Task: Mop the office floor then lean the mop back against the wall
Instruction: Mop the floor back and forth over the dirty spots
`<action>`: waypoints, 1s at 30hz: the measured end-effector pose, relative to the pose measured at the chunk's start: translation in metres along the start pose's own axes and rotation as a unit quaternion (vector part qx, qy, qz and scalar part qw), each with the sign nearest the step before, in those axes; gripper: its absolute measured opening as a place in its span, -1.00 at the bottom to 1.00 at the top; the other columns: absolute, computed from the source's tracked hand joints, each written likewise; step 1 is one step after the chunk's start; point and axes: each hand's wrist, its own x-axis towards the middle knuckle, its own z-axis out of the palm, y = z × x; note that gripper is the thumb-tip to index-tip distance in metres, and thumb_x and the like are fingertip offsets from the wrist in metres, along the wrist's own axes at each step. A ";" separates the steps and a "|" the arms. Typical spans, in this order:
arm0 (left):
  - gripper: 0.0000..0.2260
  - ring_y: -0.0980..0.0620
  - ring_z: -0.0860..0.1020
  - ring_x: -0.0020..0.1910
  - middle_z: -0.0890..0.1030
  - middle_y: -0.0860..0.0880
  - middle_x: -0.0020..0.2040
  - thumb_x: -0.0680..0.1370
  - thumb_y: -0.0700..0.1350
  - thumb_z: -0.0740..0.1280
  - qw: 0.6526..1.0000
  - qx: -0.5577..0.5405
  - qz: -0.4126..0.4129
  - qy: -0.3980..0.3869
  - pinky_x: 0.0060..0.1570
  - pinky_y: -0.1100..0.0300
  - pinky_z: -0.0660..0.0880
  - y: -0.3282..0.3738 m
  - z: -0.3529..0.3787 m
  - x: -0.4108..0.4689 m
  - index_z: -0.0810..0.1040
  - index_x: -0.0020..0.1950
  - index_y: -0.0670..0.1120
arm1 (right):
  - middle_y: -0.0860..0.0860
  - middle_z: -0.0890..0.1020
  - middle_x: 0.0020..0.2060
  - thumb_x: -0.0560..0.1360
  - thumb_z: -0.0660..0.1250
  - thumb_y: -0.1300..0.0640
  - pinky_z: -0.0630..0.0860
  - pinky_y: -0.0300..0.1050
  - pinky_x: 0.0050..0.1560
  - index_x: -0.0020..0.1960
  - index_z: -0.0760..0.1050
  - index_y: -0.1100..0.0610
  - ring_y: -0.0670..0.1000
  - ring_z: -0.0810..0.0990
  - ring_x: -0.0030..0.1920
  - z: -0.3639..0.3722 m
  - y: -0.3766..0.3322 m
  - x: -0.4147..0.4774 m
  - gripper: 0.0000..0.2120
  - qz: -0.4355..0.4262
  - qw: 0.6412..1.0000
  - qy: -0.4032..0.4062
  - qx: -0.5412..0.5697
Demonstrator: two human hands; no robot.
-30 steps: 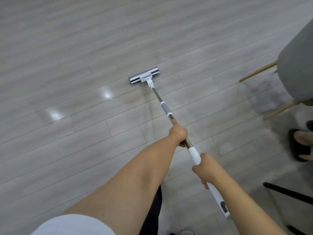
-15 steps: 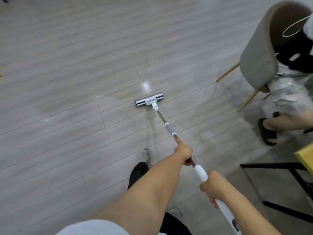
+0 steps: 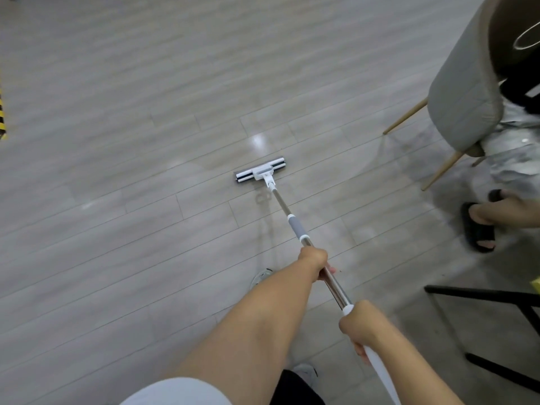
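Note:
A flat white-and-dark mop head (image 3: 259,170) lies on the grey plank floor (image 3: 117,200), a little ahead of me. Its metal handle (image 3: 336,287) slants back toward my lower right, with a grey sleeve partway up. My left hand (image 3: 314,260) grips the metal shaft just below that sleeve. My right hand (image 3: 361,325) grips the white upper end of the handle, closer to my body. A wet sheen shows on the floor just beyond the mop head.
A grey upholstered chair (image 3: 464,92) on wooden legs stands at the right, with a seated person's foot in a black sandal (image 3: 479,226) beside it. A black metal table frame (image 3: 496,299) is at the lower right. Yellow-black tape (image 3: 2,115) marks the left edge.
The mop head has been drawn back toward me over the floor. The view has shifted, bringing the chair, the seated person and the table frame into sight at the right.

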 end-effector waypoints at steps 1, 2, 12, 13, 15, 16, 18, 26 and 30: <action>-0.67 -0.02 0.58 -0.44 0.51 -0.13 -0.21 0.62 -0.26 0.10 1.000 -0.001 -0.006 0.002 -0.39 0.10 0.59 0.006 -0.001 0.004 0.31 0.38 -0.22 | 0.15 0.55 -0.52 0.51 0.13 0.31 0.50 -0.16 -0.43 -0.02 0.42 0.29 0.11 0.47 -0.58 -0.004 -0.008 0.007 -0.88 0.002 1.000 -0.012 0.007; -0.69 -0.02 0.58 -0.42 0.53 -0.14 -0.20 0.61 -0.26 0.11 1.000 -0.006 -0.007 0.005 -0.38 0.08 0.60 0.014 -0.002 0.007 0.34 0.36 -0.23 | 0.16 0.55 -0.52 0.52 0.15 0.30 0.52 -0.13 -0.41 0.04 0.43 0.33 0.12 0.49 -0.55 -0.010 -0.015 0.013 -0.84 0.002 1.000 -0.020 0.023; -0.67 0.02 0.62 -0.50 0.59 -0.20 0.17 0.60 -0.21 0.17 0.996 0.042 0.065 0.033 -0.34 0.11 0.65 0.143 -0.007 0.036 0.35 0.37 -0.19 | 0.19 0.60 -0.51 0.49 0.22 0.28 0.56 -0.10 -0.44 -0.01 0.43 0.31 0.14 0.53 -0.58 -0.099 -0.085 0.034 -0.88 -0.039 0.994 0.020 0.104; -0.67 0.01 0.63 -0.49 0.62 -0.22 0.14 0.60 -0.21 0.17 0.995 0.042 0.080 0.034 -0.34 0.09 0.65 0.164 -0.012 0.042 0.36 0.36 -0.21 | 0.19 0.63 -0.50 0.49 0.21 0.27 0.59 -0.07 -0.42 -0.03 0.43 0.29 0.14 0.56 -0.57 -0.109 -0.102 0.040 -0.90 -0.050 0.993 0.033 0.098; -0.71 -0.02 0.65 -0.43 0.67 -0.23 -0.02 0.59 -0.20 0.20 0.992 0.045 0.110 0.030 -0.32 0.06 0.65 0.207 -0.023 0.054 0.40 0.30 -0.24 | 0.18 0.66 -0.48 0.48 0.21 0.25 0.61 -0.08 -0.39 -0.07 0.43 0.27 0.12 0.58 -0.56 -0.132 -0.140 0.056 -0.92 -0.065 0.992 0.060 0.090; -0.74 -0.03 0.64 -0.40 0.66 -0.21 -0.10 0.59 -0.21 0.21 0.991 0.048 0.123 0.024 -0.33 0.07 0.64 0.230 -0.028 0.060 0.42 0.26 -0.25 | 0.17 0.65 -0.48 0.49 0.21 0.25 0.57 -0.13 -0.43 -0.09 0.43 0.26 0.10 0.58 -0.58 -0.145 -0.160 0.065 -0.93 -0.069 0.991 0.072 0.088; -0.81 -0.03 0.62 -0.37 0.63 -0.19 -0.13 0.58 -0.25 0.22 0.988 0.052 0.146 0.011 -0.35 0.12 0.60 0.276 -0.039 0.077 0.42 0.19 -0.24 | 0.13 0.63 -0.52 0.48 0.21 0.24 0.47 -0.20 -0.47 -0.10 0.42 0.25 0.07 0.56 -0.60 -0.171 -0.204 0.088 -0.94 -0.080 0.987 0.093 0.106; -0.85 -0.01 0.58 -0.31 0.58 -0.12 -0.22 0.60 -0.21 0.28 0.978 0.136 0.156 0.022 -0.40 0.18 0.49 0.411 -0.102 0.179 0.44 0.16 -0.19 | 0.08 0.51 -0.66 0.56 0.15 0.29 0.37 -0.32 -0.60 0.04 0.43 0.21 0.07 0.56 -0.53 -0.234 -0.374 0.188 -0.89 -0.134 0.973 0.081 0.167; -0.67 -0.11 0.62 -0.10 0.61 -0.19 -0.02 0.56 -0.19 0.27 0.963 0.240 0.123 0.021 -0.17 0.09 0.58 0.399 -0.112 0.226 0.42 0.29 -0.28 | 0.14 0.57 -0.53 0.66 0.06 0.21 0.40 -0.24 -0.56 0.28 0.42 0.29 0.04 0.52 -0.61 -0.213 -0.388 0.226 -0.72 -0.107 0.982 0.036 0.149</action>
